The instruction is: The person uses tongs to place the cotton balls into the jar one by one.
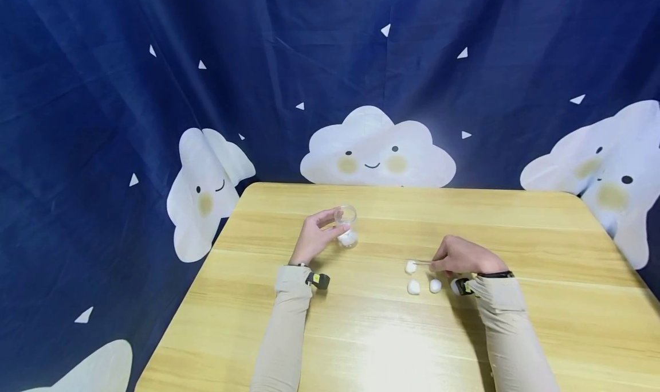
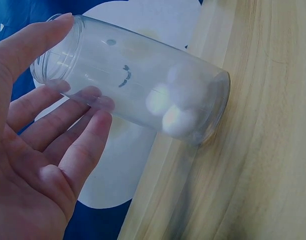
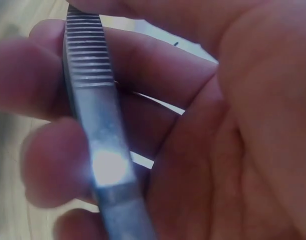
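In the head view my left hand (image 1: pixel 315 236) holds a clear jar (image 1: pixel 345 214) near its open rim, thumb on one side and fingertips on the other. Several white cotton balls (image 2: pixel 177 102) lie at the bottom of the jar, which stands on the table. My right hand (image 1: pixel 466 255) pinches metal tweezers (image 3: pixel 95 115) by their ridged grip. The tweezer tips reach a cotton ball (image 1: pixel 411 267) on the table. Closer to me lie another cotton ball (image 1: pixel 413 287) and a third cotton ball (image 1: pixel 435 286).
The light wooden table (image 1: pixel 247 323) has its far edge against a dark blue curtain (image 1: pixel 278 65) printed with white clouds. Beside the right wrist camera (image 1: pixel 464 287) another white ball shows, partly hidden. A bright reflection lies on the near tabletop.
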Motion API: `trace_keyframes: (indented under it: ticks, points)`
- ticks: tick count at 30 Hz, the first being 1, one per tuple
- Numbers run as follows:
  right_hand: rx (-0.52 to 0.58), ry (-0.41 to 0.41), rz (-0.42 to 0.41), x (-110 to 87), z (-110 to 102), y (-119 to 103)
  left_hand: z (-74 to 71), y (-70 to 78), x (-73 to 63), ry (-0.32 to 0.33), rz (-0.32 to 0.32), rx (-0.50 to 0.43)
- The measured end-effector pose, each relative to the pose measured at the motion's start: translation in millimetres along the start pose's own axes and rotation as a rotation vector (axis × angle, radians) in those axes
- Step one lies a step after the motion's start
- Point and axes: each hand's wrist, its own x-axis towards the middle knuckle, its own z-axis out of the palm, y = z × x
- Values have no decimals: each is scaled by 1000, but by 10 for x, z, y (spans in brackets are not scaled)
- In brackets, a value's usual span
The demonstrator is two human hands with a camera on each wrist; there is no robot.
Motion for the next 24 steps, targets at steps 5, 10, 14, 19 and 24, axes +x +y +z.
trace_keyframes:
  ticks: [5, 10, 14, 19, 24]
  points:
    - [8, -5, 13, 7, 8, -6, 0, -8, -5, 3, -2, 4]
    - [-3, -3, -1, 3, 10, -12, 0, -13, -2, 7, -16, 13]
    - [-3, 4, -17, 3, 11, -12, 4, -7, 0, 5, -10, 6]
    - [-5, 9, -23, 8, 13, -13, 7, 1, 1, -1, 1, -14]
    - [-8, 18, -40, -2, 3, -39, 3, -8, 7, 3, -1, -12]
